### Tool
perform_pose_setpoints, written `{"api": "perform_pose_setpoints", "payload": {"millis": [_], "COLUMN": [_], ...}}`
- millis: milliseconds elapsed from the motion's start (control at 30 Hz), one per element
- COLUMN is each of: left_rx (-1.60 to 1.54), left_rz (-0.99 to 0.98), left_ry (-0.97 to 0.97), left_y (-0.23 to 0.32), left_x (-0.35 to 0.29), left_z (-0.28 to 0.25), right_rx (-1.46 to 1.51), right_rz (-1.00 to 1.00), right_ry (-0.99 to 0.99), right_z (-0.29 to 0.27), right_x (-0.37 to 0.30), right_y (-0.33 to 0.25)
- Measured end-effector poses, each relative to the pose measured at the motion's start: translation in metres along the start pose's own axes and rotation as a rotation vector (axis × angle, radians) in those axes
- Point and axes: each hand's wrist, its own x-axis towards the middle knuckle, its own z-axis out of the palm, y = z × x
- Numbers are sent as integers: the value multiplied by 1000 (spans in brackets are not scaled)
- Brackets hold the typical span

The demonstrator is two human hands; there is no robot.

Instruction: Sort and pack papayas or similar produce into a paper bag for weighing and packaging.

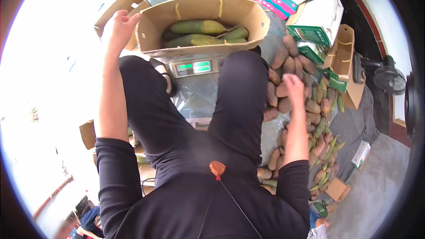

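In front of me an open cardboard box [203, 52] with yellow cord loops rests on a scale [217, 66] with a lit green display. Several long green-and-yellow cucumber-like vegetables [198, 27] lie inside it. At the box's left end, my left hand [119, 28] has its fingers bent and fingertips closed on the rim. My right hand [294, 87] hangs over a pile of oblong brown vegetables [288, 65] on the right. Its fingers are curved beside one reddish-brown piece [282, 90]. Blur hides whether they grip it.
More brown and green vegetables [325, 139] spread along the right on plastic sheeting. White-and-green cartons [316, 17] are stacked at the far right, near a black fan [389, 75]. Another open cardboard box [116, 11] stands behind my left hand. People are partly visible at the lower left.
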Motion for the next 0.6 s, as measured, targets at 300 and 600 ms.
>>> {"api": "perform_pose_setpoints", "payload": {"millis": [300, 600], "left_rx": [205, 201], "left_rz": [-11, -48], "left_ry": [-446, -321], "left_y": [-18, -35], "left_x": [-4, -1], "left_z": [15, 24], "right_rx": [-356, -439], "right_rz": [104, 58], "right_ry": [-334, -368], "right_z": [60, 87], "right_x": [101, 140], "right_y": [-185, -184]}}
